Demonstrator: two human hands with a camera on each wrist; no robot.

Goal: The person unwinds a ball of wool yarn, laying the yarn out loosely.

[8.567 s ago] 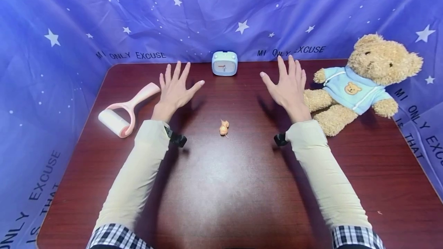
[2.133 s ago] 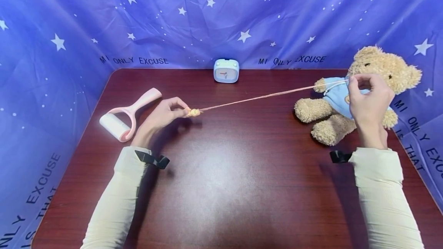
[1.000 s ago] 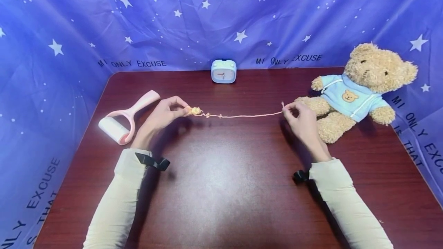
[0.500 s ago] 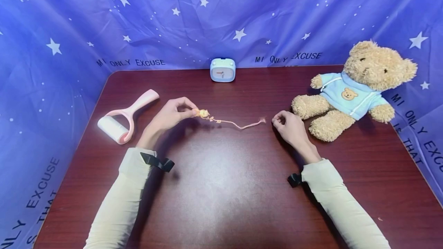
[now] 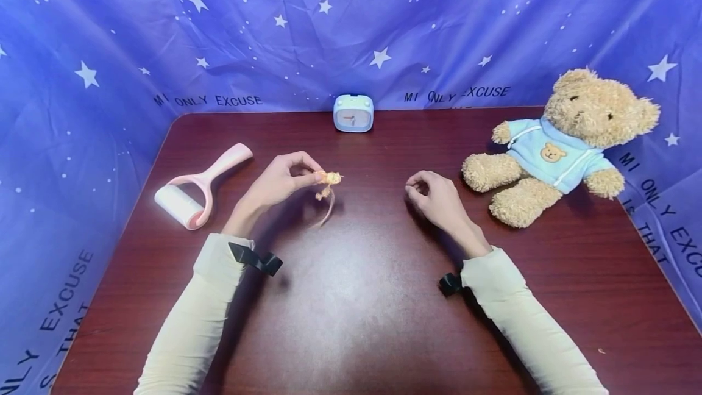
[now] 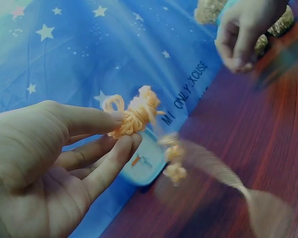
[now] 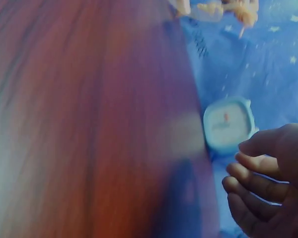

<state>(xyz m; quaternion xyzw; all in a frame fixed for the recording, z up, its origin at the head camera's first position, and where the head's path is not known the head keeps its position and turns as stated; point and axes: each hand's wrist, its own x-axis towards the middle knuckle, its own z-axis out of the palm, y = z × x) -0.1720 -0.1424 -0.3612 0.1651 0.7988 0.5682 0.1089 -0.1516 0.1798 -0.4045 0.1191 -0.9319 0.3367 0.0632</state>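
My left hand (image 5: 274,186) pinches a small wound bundle of orange yarn (image 5: 331,178) between thumb and fingertips, held above the table. In the left wrist view the bundle (image 6: 135,119) shows loops at its top, and small knots (image 6: 175,172) dangle beside it. From them a loose yarn tail (image 5: 331,205) curves downward, blurred by motion in the left wrist view. My right hand (image 5: 443,203) hovers to the right of the yarn, its fingers loosely bent and holding nothing. In the right wrist view a gap shows between its thumb and fingers (image 7: 253,181).
A light blue alarm clock (image 5: 353,114) stands at the table's back edge. To the left lies a pink-handled lint roller (image 5: 205,178). A teddy bear (image 5: 570,139) in a blue top sits at the right. Starry blue cloth (image 5: 307,47) surrounds the dark red table (image 5: 351,322).
After stretching the yarn rightward, my right hand let go of its end and moved left. The tail swung back under the bundle. My left hand, first open, took up the bundle and shifted slightly right.
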